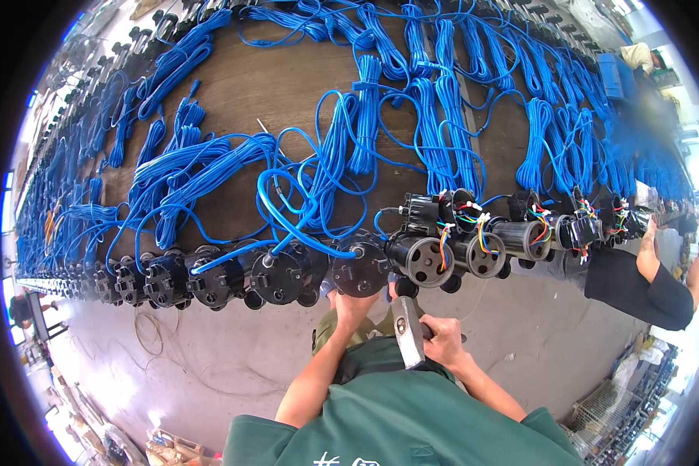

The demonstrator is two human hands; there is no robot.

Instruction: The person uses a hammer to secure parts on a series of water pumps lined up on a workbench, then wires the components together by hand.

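In my right hand [444, 342] is a hammer [408, 334], its blocky metal head raised in front of my body and its fingers wrapped round the handle. My left hand [355, 309] grips the underside of a black capped cylinder [361, 266] at the table's near edge; its fingertips are hidden by the cylinder. A thick blue cable [287, 221] loops out of the cap. Just left of it sits another black capped cylinder [278, 278]. To the right, an uncapped cylinder [421, 260] shows round holes and coloured wires.
Bundled blue cables [210, 167] cover much of the brown tabletop [248, 70]. More capped cylinders [167, 278] line the near edge leftward. At right, a co-worker's hand [646, 252] reaches the row of wired cylinders. Loose cable [151, 334] lies on the floor.
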